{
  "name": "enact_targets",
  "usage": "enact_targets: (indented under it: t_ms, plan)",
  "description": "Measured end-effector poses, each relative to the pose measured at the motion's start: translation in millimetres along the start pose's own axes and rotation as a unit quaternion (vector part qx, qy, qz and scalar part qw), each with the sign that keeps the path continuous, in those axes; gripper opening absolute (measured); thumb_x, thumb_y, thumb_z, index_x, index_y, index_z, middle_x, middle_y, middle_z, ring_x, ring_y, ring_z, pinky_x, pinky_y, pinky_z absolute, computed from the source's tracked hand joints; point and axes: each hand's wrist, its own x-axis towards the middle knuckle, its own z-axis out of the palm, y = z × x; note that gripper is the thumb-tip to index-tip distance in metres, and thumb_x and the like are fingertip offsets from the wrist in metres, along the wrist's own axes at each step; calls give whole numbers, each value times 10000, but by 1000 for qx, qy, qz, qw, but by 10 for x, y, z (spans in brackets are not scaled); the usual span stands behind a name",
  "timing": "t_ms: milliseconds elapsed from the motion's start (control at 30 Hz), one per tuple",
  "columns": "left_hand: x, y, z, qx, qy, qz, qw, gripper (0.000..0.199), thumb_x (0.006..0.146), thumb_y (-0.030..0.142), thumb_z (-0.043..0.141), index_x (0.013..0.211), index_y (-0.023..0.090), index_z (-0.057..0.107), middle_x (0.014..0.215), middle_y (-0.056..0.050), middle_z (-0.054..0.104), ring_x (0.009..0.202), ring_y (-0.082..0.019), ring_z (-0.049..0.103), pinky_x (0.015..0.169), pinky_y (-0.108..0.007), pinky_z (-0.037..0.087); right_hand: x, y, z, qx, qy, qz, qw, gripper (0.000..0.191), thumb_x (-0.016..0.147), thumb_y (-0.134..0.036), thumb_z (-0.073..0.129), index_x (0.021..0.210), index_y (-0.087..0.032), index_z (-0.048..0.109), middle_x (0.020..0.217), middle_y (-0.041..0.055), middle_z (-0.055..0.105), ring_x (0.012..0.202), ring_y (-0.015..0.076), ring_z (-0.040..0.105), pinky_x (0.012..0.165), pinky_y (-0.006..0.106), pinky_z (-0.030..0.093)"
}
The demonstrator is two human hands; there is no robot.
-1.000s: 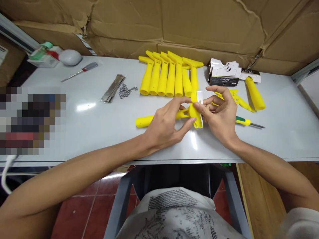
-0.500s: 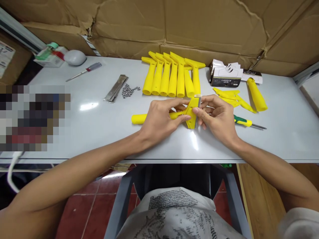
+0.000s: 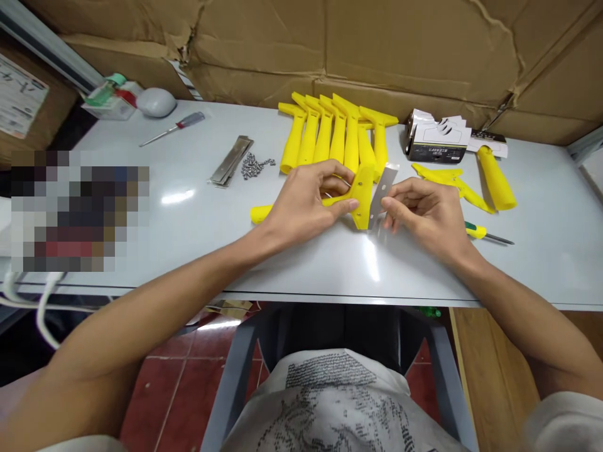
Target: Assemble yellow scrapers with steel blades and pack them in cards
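Observation:
My left hand (image 3: 313, 204) is closed round the neck of a yellow plastic scraper handle (image 3: 362, 199), whose flat head with small holes faces right. Between thumb and fingers of my right hand (image 3: 421, 216) is a thin metal blade (image 3: 383, 191) with slots, tilted and standing just right of the head with a narrow gap. Behind my hands a row of several yellow scrapers (image 3: 338, 135) lies on the table. A stack of metal blades (image 3: 232, 162) and a small pile of screws (image 3: 255, 166) lie to the left.
A clear-handled screwdriver (image 3: 173, 128) and a white rounded object (image 3: 156, 102) lie back left. On the right are black-and-white packaging cards (image 3: 438, 138), loose yellow pieces (image 3: 440, 174), a yellow tube handle (image 3: 497, 179) and a green-yellow screwdriver (image 3: 487, 235). Cardboard (image 3: 264, 44) stands behind.
The blade has come away from the scraper head to the right, in my right hand. My left hand and the handle are raised slightly. The camera view has shifted a little.

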Motion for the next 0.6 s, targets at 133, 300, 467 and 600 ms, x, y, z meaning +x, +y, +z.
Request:
enact_targets:
  t_ms: [133, 300, 467, 600]
  plan:
    - [11, 27, 9, 10, 1, -12, 1000, 352, 845, 314, 1007, 1137, 199, 848, 1009, -55, 889, 991, -266, 876, 915, -380, 745, 2, 39, 21, 11, 7, -6, 1000, 426, 851, -610, 1066, 928, -246, 858, 722, 24, 803, 596, 209, 756, 586, 372, 655]
    - [-9, -5, 67, 7, -2, 6, 1000, 299, 875, 211, 942, 1164, 205, 863, 1061, -53, 910, 1030, -264, 893, 1005, -401, 737, -29, 108, 26, -50, 16, -41, 998, 313, 949, -526, 996, 995, -225, 923, 778, 26, 843, 631, 204, 787, 645, 359, 676]
    - [10, -28, 41, 7, -1, 17, 1000, 325, 880, 233, 975, 1188, 217, 871, 1102, -53, 921, 1058, -266, 902, 1015, -407, 750, -41, 57, 13, -68, -13, -45, 997, 191, 976, -418, 961, 918, -240, 922, 779, 21, 846, 631, 190, 794, 649, 326, 677]
    - [8, 1, 36, 6, -2, 19, 1000, 349, 862, 226, 998, 1189, 216, 878, 1142, -55, 926, 1083, -268, 903, 1030, -403, 760, -63, 32, 62, -46, 42, -42, 997, 219, 951, -431, 988, 940, -232, 897, 742, 19, 824, 619, 193, 783, 675, 342, 700]
